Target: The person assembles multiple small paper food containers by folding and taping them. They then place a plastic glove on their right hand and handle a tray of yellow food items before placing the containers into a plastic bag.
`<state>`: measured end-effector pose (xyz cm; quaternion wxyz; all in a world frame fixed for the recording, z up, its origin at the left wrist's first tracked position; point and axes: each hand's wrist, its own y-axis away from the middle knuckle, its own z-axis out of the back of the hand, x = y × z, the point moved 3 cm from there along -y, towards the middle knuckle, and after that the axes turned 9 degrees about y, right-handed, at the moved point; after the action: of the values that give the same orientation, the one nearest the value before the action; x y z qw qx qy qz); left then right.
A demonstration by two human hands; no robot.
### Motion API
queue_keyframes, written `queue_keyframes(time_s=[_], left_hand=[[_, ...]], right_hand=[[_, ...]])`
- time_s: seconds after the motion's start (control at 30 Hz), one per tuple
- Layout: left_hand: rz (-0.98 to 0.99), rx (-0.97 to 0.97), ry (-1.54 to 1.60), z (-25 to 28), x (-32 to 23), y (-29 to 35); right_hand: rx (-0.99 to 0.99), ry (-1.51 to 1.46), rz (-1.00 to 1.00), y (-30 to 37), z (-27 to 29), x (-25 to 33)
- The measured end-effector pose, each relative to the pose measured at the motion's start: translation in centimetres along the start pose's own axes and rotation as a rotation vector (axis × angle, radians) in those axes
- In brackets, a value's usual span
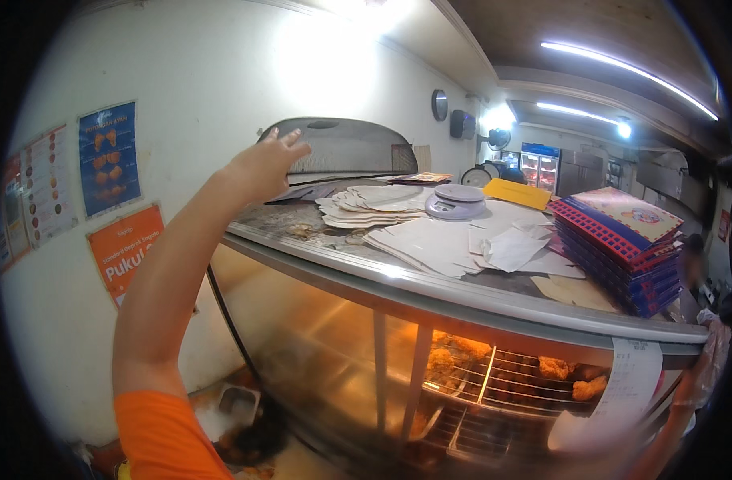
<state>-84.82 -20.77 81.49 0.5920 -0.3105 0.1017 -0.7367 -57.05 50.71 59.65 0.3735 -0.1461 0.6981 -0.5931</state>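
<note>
My left hand (263,166) is raised over the left end of a heated display case, its fingers apart and nothing visible in them. It overlaps the left end of a dark grey curved panel (346,144); whether it touches the panel I cannot tell. My left arm has an orange sleeve. At the far right edge, my right hand (714,352) is by the case's corner, with clear plastic around it; its fingers are blurred. A long paper slip (628,380) hangs from the case's edge near it. Pieces of fried chicken (556,367) lie on wire racks inside.
The case top (334,250) carries stacked white paper sheets (378,204), a kitchen scale (455,202), a yellow envelope-like sheet (518,194) and a pile of flat patterned boxes (618,240). Posters (110,160) cover the left wall. A metal container (238,404) stands low at left.
</note>
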Motion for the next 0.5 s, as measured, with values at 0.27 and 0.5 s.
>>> queue_keyframes(time_s=[0.27,0.5], left_hand=[[-0.123,-0.246,0.279,0.8,5.2,-2.0],[-0.082,-0.327,0.337,0.0,7.8,-0.8]], right_hand=[[-0.112,-0.137,0.116,-0.8,0.1,-0.5],[-0.044,-0.217,0.120,0.2,-2.1,-2.3]])
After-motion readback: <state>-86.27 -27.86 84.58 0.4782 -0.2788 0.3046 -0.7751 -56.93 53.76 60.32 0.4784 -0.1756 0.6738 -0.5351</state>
